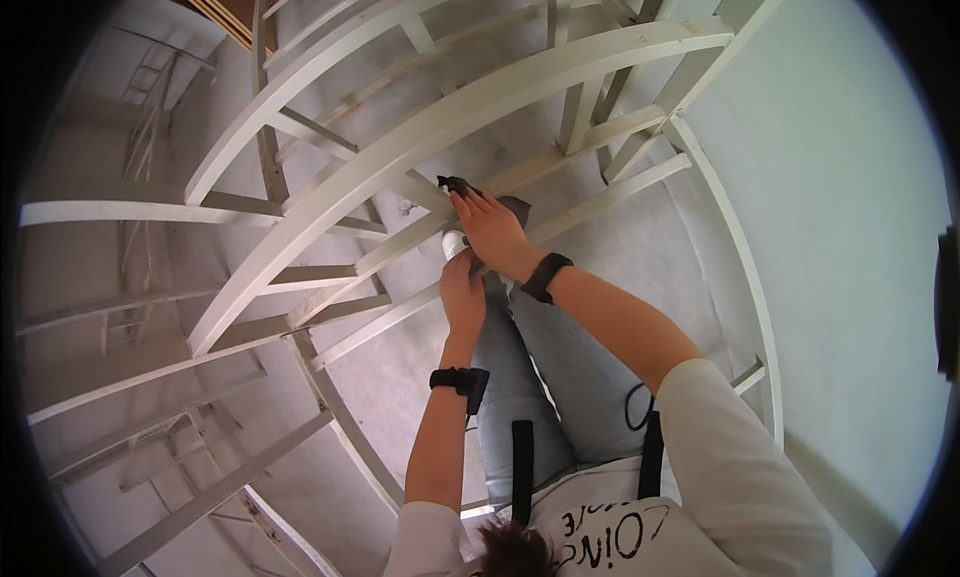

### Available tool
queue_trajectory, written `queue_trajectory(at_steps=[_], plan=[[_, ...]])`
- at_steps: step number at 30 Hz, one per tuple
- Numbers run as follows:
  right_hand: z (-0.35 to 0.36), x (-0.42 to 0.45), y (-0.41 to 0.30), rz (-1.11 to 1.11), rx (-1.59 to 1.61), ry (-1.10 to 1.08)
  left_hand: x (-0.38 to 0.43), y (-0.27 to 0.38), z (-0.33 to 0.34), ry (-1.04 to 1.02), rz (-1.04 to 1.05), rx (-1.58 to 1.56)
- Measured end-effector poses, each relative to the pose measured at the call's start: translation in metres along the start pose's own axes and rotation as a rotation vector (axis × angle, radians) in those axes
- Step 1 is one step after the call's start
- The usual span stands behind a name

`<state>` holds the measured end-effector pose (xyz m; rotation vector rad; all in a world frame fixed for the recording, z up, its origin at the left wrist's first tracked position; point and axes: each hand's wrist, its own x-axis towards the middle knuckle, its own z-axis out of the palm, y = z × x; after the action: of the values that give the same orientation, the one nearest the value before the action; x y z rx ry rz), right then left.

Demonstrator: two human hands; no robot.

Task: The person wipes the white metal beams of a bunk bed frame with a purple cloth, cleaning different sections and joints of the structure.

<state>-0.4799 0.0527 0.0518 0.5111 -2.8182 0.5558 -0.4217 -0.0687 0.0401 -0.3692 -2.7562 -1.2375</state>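
A dark cloth (516,208) lies over the rails of a white-painted metal frame (420,138), with one crumpled end sticking out past my fingertips. My right hand (491,232) rests on top of this cloth, fingers stretched forward along it. Just nearer to me, my left hand (463,281) is at the lower rail (611,192), its fingers bent against a dark edge, perhaps the same cloth. What those left fingers hold is hidden. A white shoe (452,244) shows beyond the left hand, below the rails.
Curved and straight metal bars surround my legs in front and at both sides. A pale wall (832,224) stands close on the right. More frames (146,427) stand at left, and stacked brown boards (217,7) are at the upper left. The floor (630,239) is grey concrete.
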Motion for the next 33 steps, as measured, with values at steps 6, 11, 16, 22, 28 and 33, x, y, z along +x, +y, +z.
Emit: queue_trajectory(at_steps=[6, 11, 16, 22, 28, 33], plan=[[0.001, -0.005, 0.022, 0.017, -0.422, -0.062, 0.013, 0.019, 0.016, -0.024, 0.097, -0.009], [-0.016, -0.012, 0.071, 0.123, -0.666, -0.173, 0.026, 0.035, 0.038, -0.073, 0.143, -0.041], [-0.046, -0.026, 0.102, -0.014, -1.032, -0.205, 0.035, 0.044, 0.049, -0.170, 0.126, -0.024], [-0.047, -0.023, 0.093, 0.108, -0.971, -0.179, 0.026, 0.027, 0.042, -0.156, 0.113, -0.097], [-0.085, -0.052, 0.089, 0.475, -0.131, -0.474, 0.019, 0.018, 0.033, -0.129, 0.012, -0.144], [-0.101, -0.065, 0.091, 0.299, 0.048, -0.151, 0.018, 0.023, 0.034, -0.042, -0.002, -0.161]])
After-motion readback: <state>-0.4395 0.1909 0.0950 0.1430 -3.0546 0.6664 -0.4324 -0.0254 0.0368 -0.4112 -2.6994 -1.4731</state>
